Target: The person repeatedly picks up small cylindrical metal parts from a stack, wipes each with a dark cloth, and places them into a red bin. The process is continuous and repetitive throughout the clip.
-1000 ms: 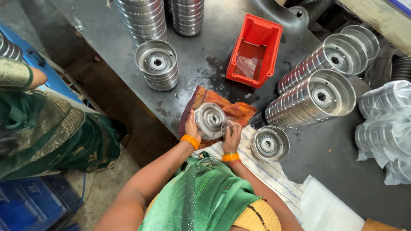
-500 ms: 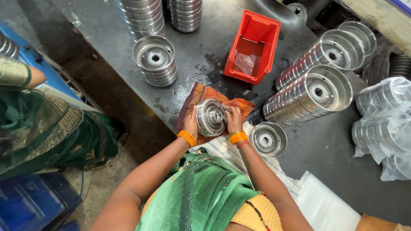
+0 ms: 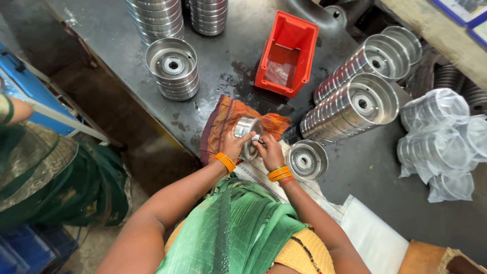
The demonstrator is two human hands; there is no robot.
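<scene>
Both my hands hold one round silver metal part (image 3: pixel 248 130), tipped up on its edge over an orange and brown cloth (image 3: pixel 220 122) on the dark workbench (image 3: pixel 101 35). My left hand (image 3: pixel 235 146) grips its lower left side. My right hand (image 3: pixel 268 150) pinches its lower right rim. Orange bangles ring both wrists. A single similar metal part (image 3: pixel 306 160) lies flat just right of my right hand.
A red plastic bin (image 3: pixel 287 55) stands behind the cloth. Stacks of metal parts: one short stack (image 3: pixel 173 67) at left, tall ones (image 3: pixel 157 18) at the back, lying rows (image 3: pixel 355 106) at right. Bagged parts (image 3: pixel 441 142) lie far right. Another person's arm (image 3: pixel 12 109) shows at left.
The metal part lay face up between my hands; now it is tilted onto its edge. My hands have shifted round its lower rim.
</scene>
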